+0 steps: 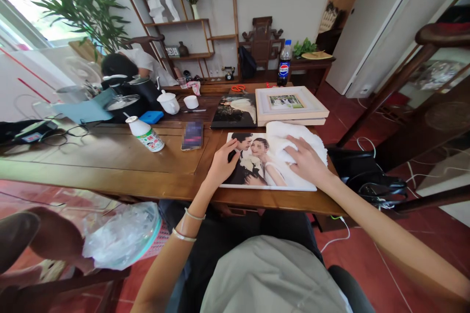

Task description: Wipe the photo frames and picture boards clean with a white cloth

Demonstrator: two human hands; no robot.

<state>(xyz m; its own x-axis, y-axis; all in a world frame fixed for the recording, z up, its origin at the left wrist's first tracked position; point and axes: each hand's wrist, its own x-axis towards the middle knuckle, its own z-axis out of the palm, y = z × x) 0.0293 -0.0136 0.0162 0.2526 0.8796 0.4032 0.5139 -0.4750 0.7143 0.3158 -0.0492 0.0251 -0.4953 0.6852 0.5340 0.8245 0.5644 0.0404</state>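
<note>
A wedding photo panel (253, 168) with white edges lies face up at the front of the wooden table. My left hand (223, 161) rests on its left side, fingers stretched out and laid on the surface. On the panel's right part sits a bunched white towel (312, 139). My right hand (304, 159) grips the towel from above and presses it down, with folds of cloth around the fingers. The towel hides the panel's upper right corner.
Behind the panel lie a dark photo panel (235, 111) and stacked white frames (293, 102), near a cola bottle (284, 66). Leftward are a phone (192, 135), a white bottle (145, 134), a teapot (169, 102) and a cup (191, 102). A person (135, 61) bends behind the table.
</note>
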